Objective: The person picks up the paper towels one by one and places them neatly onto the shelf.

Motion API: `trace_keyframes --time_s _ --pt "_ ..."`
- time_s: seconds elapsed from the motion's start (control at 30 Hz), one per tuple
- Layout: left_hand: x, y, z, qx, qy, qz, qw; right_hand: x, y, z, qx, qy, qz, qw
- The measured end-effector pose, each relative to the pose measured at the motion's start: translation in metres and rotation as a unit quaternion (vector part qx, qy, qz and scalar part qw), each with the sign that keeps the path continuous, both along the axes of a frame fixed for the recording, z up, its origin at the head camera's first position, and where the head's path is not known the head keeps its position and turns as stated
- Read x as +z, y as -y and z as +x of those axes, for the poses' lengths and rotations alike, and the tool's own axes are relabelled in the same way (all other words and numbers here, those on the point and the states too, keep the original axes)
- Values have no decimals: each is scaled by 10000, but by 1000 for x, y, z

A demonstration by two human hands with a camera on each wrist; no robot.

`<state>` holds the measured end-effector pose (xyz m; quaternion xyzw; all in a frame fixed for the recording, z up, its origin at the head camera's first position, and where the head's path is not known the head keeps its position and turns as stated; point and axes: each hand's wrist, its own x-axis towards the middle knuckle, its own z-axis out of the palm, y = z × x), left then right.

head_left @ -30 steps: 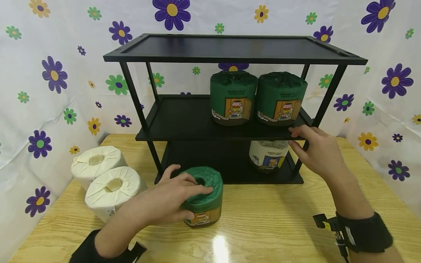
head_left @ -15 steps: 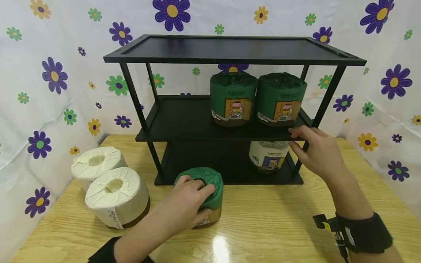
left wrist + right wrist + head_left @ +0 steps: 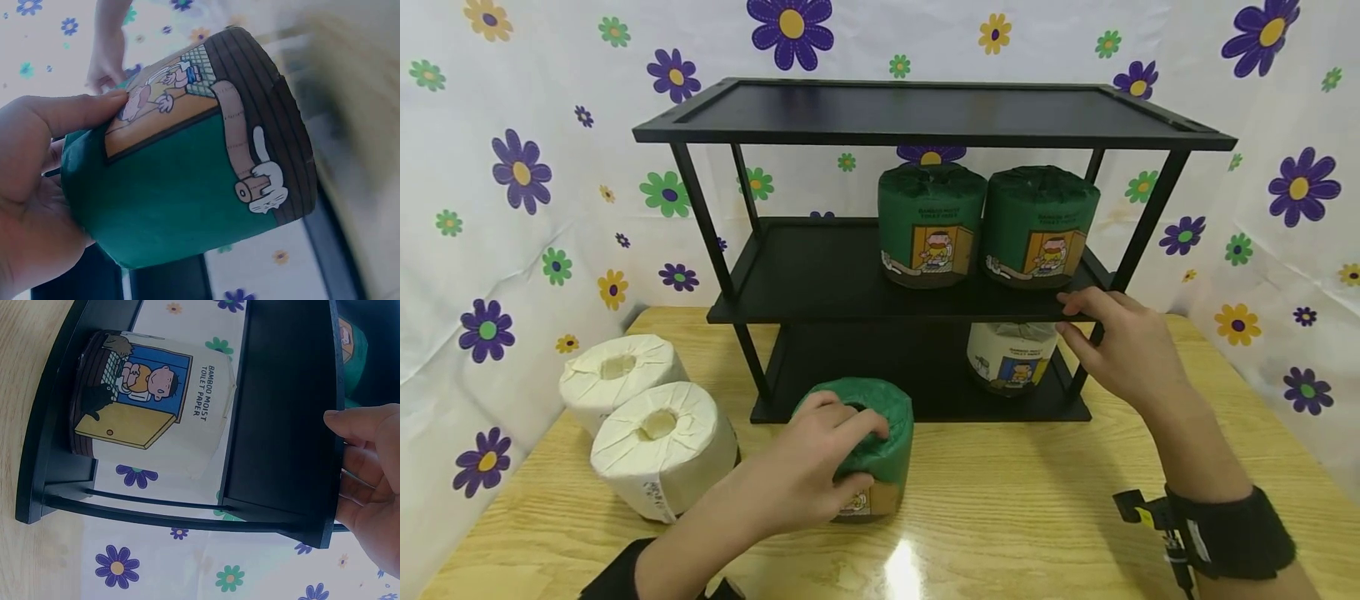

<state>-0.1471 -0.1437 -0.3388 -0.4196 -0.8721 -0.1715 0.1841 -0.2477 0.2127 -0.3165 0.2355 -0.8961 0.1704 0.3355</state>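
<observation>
My left hand [image 3: 801, 467] grips a green-wrapped toilet roll [image 3: 883, 458] in front of the shelf, fingers at the hole in its top and thumb against its side. In the left wrist view that thumb presses on the printed picture of the toilet roll [image 3: 169, 194], near its top. My right hand [image 3: 1123, 346] holds the front edge of the middle shelf of a black rack [image 3: 820, 275] at its right end. The right wrist view has the thumb on one face of that shelf edge, the other fingers [image 3: 362, 465] on the far side.
Two green toilet rolls [image 3: 931, 196] stand side by side on the middle shelf's right half. A cream toilet roll [image 3: 1000, 342] sits below them on the bottom shelf. Two more cream rolls [image 3: 696, 450] stand on the wooden table [image 3: 1000, 517] at left. A flowered cloth hangs behind.
My left hand has closed its fingers on the green toilet roll, which has shifted and turned slightly. My right hand has stayed on the shelf edge.
</observation>
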Motion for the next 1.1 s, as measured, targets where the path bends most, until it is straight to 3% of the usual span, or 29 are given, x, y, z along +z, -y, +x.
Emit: trace_keyframes --time_s 0.2,0.5,0.73,0.87,1.0,1.1 --pt "28 11 11 113 -668 554 9962 1 0 -1 29 -31 17 10000" --pt "64 20 25 143 -1622 1089 9806 2 1 -2 114 -67 -42 9999" --pt "90 25 24 414 -1502 923 9835 0 -1 -1 131 -125 -47 9998" --pt "102 26 17 325 -1796 951 9786 0 -2 -2 228 -231 -9 9995" --pt "109 25 -2 149 -2301 973 9682 1 -2 -2 231 -244 -11 9994" --pt "113 27 -17 182 -2452 840 9656 0 -3 -1 195 -208 -1 9996"
